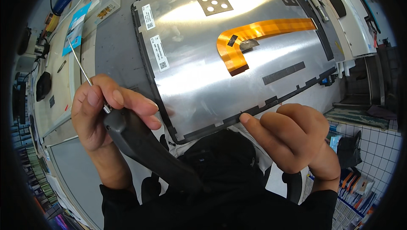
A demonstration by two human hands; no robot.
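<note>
The left hand (99, 115) is clamped on a dark-handled screwdriver (140, 141); the right hand (292, 139), fingers curled, pinches the near edge of the LCD panel (229, 56), lying on the grey tabletop (114, 56). It seems thin, stiff, fragile; better to hold it by edges, avoiding the orange flex cable (258, 33).

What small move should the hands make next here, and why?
Probably bring the screwdriver in the left hand down toward the panel's near edge, where the right hand's fingertip already presses the black border strip; the shaft points away now.
</note>
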